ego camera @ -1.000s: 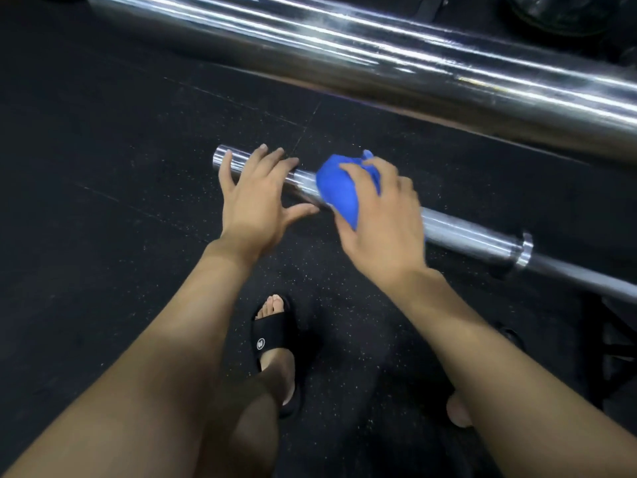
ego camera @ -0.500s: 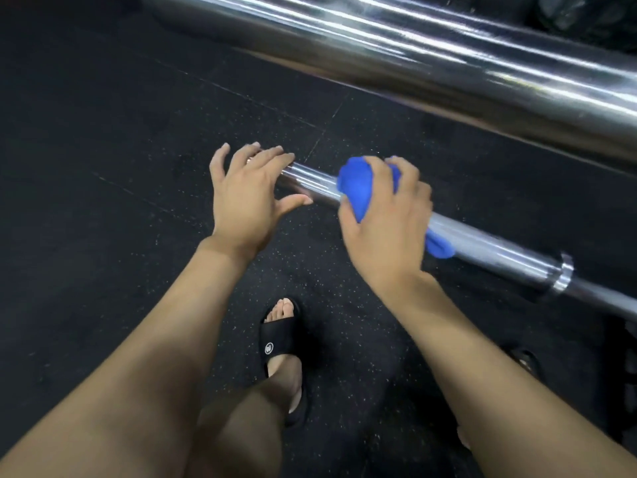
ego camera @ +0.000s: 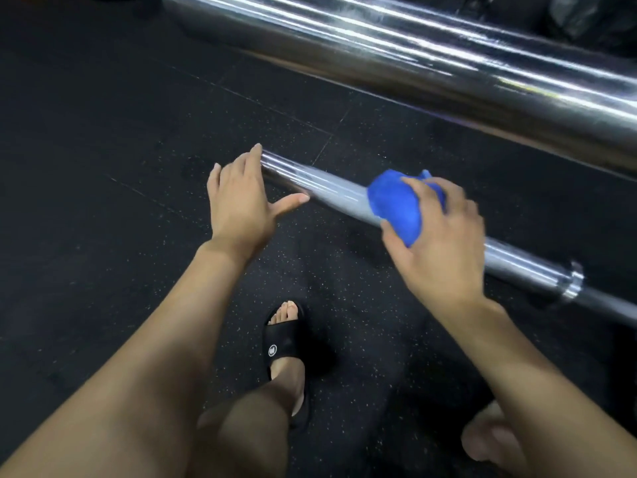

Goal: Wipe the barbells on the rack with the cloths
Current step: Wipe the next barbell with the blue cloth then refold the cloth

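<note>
left hand (ego camera: pixel 241 205) flat, fingers straight at barbell (ego camera: pixel 327 191) end | right hand (ego camera: pixel 444 246) grip curled round blue cloth (ego camera: pixel 396 205) on sleeve

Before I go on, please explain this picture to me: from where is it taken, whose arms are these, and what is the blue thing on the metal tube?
There is no machine here. A person wears a camera on the head, so you look down along that person's own arms. The right hand grips a blue cloth and presses it on the shiny sleeve of a barbell, the thick end where weights go. The left hand is open, fingers straight, at the tip of that sleeve. Past a small collar the bar gets thinner. A second, nearer barbell sleeve crosses the top. Below lies a black speckled floor, and one foot wears a black slide sandal.
</note>
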